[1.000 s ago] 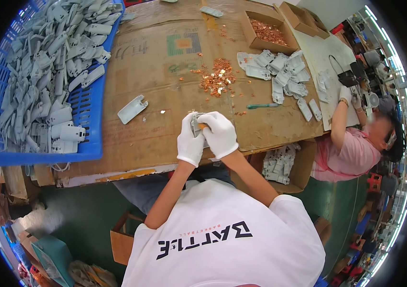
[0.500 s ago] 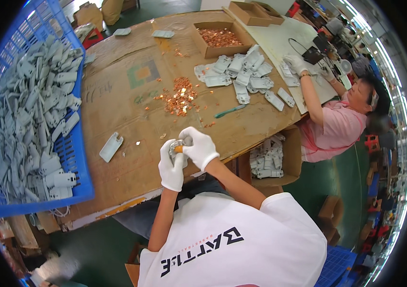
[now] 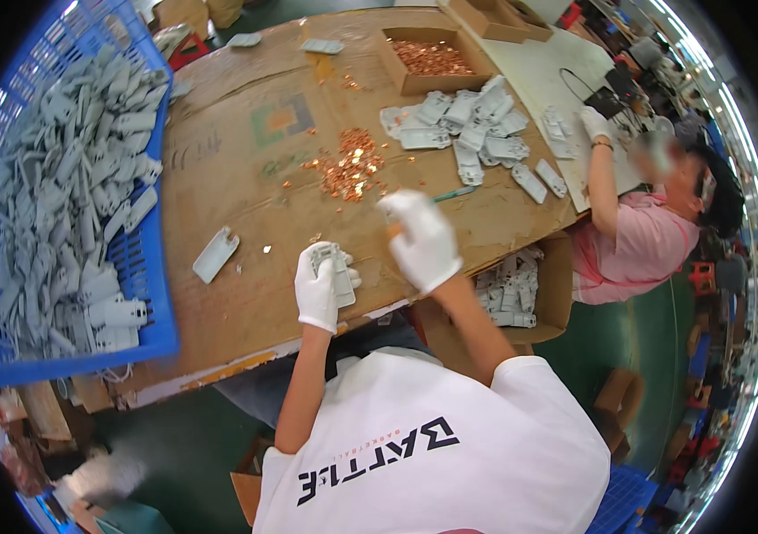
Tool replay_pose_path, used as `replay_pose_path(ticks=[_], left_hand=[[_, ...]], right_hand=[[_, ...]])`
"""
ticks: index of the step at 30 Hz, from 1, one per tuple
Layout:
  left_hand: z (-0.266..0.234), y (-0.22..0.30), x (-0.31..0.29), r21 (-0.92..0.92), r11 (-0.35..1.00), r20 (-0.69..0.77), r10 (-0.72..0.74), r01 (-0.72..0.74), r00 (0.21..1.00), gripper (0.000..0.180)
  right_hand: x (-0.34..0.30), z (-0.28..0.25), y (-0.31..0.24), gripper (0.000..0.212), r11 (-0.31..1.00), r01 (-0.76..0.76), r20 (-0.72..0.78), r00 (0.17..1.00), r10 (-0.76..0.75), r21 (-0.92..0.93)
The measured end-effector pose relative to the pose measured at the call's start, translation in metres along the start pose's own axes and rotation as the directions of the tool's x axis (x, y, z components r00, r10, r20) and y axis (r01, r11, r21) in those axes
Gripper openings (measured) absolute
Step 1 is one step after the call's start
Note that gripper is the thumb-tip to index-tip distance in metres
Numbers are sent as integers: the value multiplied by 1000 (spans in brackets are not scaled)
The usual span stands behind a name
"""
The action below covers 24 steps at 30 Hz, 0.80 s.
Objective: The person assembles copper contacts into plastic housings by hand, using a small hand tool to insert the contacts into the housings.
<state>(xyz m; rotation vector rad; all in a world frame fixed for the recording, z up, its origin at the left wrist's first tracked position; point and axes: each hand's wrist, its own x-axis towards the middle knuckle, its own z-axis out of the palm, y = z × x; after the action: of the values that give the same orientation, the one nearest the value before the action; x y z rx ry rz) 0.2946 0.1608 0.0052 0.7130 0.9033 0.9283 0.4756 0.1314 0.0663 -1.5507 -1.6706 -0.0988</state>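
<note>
My left hand [image 3: 311,292], in a white glove, is closed around a light grey plastic casing piece [image 3: 341,283] at the near edge of the table. The piece tilts upright, its molded inner side partly showing past the fingers. My gloved right hand [image 3: 423,240] is over the table to the right, smeared by motion, with an orange patch at its thumb side. Whether it pinches anything is unclear. Just beyond it lies a loose heap of small copper-coloured metal pieces [image 3: 349,169]. A teal pen-like tool [image 3: 455,193] is close to the right hand.
A blue crate [image 3: 158,325] full of grey casings stands left. One casing [image 3: 216,254] lies beside it. Stacked casings [image 3: 472,125] and a carton of copper pieces [image 3: 432,84] sit at far right. A box of casings [image 3: 557,325] stands below the edge, near a co-worker in pink [image 3: 641,231].
My right hand has left the casing and moved right and away from me. The left hand still holds the casing, now showing more of it. The co-worker's arm has shifted.
</note>
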Motion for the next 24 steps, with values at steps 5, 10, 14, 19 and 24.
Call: replay_pose_path(ticks=[5,10,14,19,24], left_hand=[[-7,7,-6,-57,997,48,-59,61,997,28],[-3,21,-41,-157,975,135,-137,158,981,33],[-4,36,-86,-152,974,73,-159,169,985,30],[-3,51,-134,-130,958,99,-245,256,965,32],[-15,46,-165,181,975,136,-154,128,979,43]], right_hand=[[-7,-9,88,23,777,295,340,934,-112,-556],[-6,-17,105,18,774,312,324,935,-147,-551],[3,-31,56,38,960,84,155,987,-44,-268],[-25,-56,-78,12,298,-187,193,981,9,936],[-43,-46,-126,35,-59,-87,43,849,-527,994]])
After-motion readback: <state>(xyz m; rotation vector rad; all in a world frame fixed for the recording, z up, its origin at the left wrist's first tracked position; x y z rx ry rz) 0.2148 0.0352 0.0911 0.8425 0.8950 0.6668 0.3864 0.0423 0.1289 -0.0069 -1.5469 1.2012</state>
